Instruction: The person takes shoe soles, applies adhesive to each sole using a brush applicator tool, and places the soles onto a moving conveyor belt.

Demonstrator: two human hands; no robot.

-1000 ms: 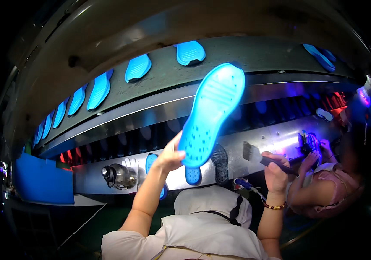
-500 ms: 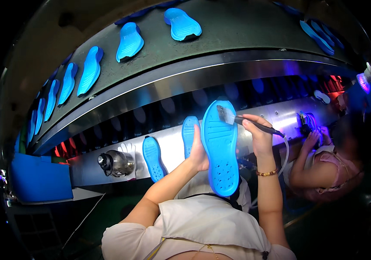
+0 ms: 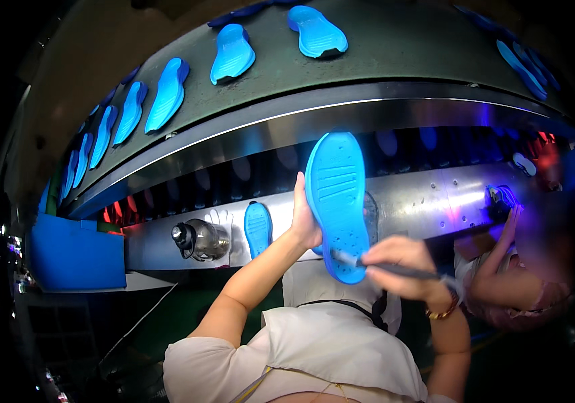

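Observation:
A blue shoe sole [image 3: 338,181] is held upright in front of me, its ridged, hole-dotted face toward me. My left hand [image 3: 305,218] grips it by its left edge, the fingers partly hidden behind it. In my right hand [image 3: 408,265] is a brush [image 3: 401,271] with a dark handle and a tube at its rear end. Its bristles touch the lower part of the sole, among the small holes; motion blurs them. Another blue sole [image 3: 258,228] lies on the metal ledge left of my left hand. Part of a further one shows behind the held sole.
A conveyor belt [image 3: 395,64] carrying several blue soles [image 3: 166,97] runs across the far side. On the metal ledge [image 3: 421,201] stand a dark bottle [image 3: 201,240] and a white glove [image 3: 220,218]. A blue box [image 3: 76,252] is at left. A co-worker [image 3: 515,275] sits at right, handling a shoe part.
My right hand has brought the brush down from the sole's upper end to its lower end. The held sole has risen slightly. The view has shifted, so the surroundings sit further right.

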